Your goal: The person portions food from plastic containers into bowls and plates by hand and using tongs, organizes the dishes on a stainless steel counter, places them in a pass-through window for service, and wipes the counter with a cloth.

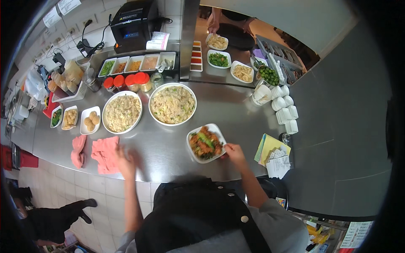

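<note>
My right hand [234, 152] grips the right rim of a white square dish [189, 148]. In the dish lies browned, saucy food [206, 144] with green pieces on top and leafy greens at the edge. The fingers beneath the rim are partly hidden. Over the counter's front edge, my left hand [127, 163] is blurred, its fingers apart and nothing visible in them. Just left of it lies a folded pink cloth [104, 155]; whether they touch I cannot tell. Another pink cloth [78, 151] lies farther left.
Two big white bowls of fried rice [122, 113] [173, 104] stand behind. Small dishes [90, 120] line the left. Red-lidded jars [131, 82] and a black printer [134, 26] are at the back. Stacked white cups [283, 105] and paper slips [278, 163] are right. Another person's hand [213, 28] is beyond the opening.
</note>
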A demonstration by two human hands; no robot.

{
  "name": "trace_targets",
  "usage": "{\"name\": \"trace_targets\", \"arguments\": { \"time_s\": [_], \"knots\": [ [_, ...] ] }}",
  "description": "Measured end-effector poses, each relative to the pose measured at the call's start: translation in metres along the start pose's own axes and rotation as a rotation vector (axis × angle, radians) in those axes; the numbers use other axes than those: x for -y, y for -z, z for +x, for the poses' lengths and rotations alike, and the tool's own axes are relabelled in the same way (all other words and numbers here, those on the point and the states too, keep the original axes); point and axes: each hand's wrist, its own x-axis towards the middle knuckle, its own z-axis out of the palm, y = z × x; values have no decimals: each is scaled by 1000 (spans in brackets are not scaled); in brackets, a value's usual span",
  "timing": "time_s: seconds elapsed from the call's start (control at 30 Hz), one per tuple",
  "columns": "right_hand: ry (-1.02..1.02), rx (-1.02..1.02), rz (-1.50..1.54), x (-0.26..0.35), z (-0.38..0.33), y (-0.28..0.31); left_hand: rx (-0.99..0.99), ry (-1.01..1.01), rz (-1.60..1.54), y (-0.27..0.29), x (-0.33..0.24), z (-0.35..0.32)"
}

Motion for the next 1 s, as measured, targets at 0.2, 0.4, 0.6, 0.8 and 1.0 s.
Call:
{"name": "trace_targets", "arguments": {
  "time_s": [0.2, 0.4, 0.6, 0.8, 1.0],
  "knots": [
    [92, -208, 90, 59, 77, 46, 157, 174, 509, 9, 94, -15],
    [135, -323, 273, 81, 198, 50, 110, 178, 359, 1, 80, -32],
    [84, -405, 288, 84, 274, 41, 140, 226, 317, 6, 68, -47],
    [140, -389, 321, 86, 315, 47, 114, 224, 310, 10, 58, -46],
    [99, -337, 464, 95, 331, 50, 83, 226, 252, 15, 52, -43]
  ]
}}
